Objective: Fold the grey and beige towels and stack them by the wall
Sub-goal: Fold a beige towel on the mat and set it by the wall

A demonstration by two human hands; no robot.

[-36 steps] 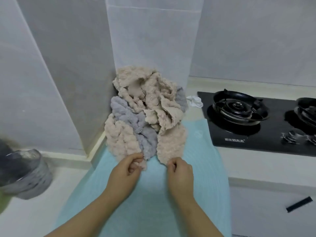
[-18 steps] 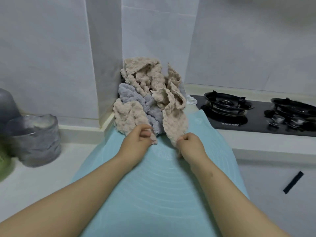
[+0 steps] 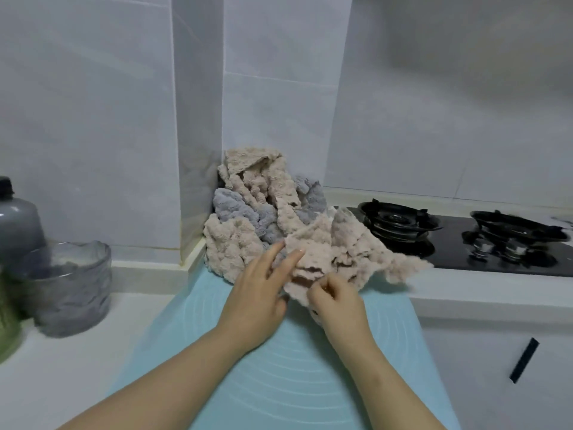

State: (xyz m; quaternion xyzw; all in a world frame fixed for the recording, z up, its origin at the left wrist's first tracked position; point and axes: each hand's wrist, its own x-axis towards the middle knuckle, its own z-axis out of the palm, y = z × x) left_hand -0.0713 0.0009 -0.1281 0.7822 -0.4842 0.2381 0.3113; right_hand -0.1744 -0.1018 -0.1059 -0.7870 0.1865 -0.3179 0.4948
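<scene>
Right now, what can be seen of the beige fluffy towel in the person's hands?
The beige fluffy towel is nubby cloth, crumpled and unfolded. It is raised off the heap of grey and beige towels by the wall, one corner trailing right toward the black gas hob. The right hand pinches its near edge; the left hand lays straight fingers on its left side, above the pale blue mat.

**Home kitchen, by the look of it**

Black glass gas hob (image 3: 459,248) w/ two burners, set into a white surface (image 3: 62,352). Pale tiled walls (image 3: 93,119) behind. Cabinet door (image 3: 471,377) w/ dark handle (image 3: 524,360) below the hob. Grey jar (image 3: 71,287) & dark-capped bottle (image 3: 15,221) at left, contents blurry, prob. pantry stuff.
</scene>
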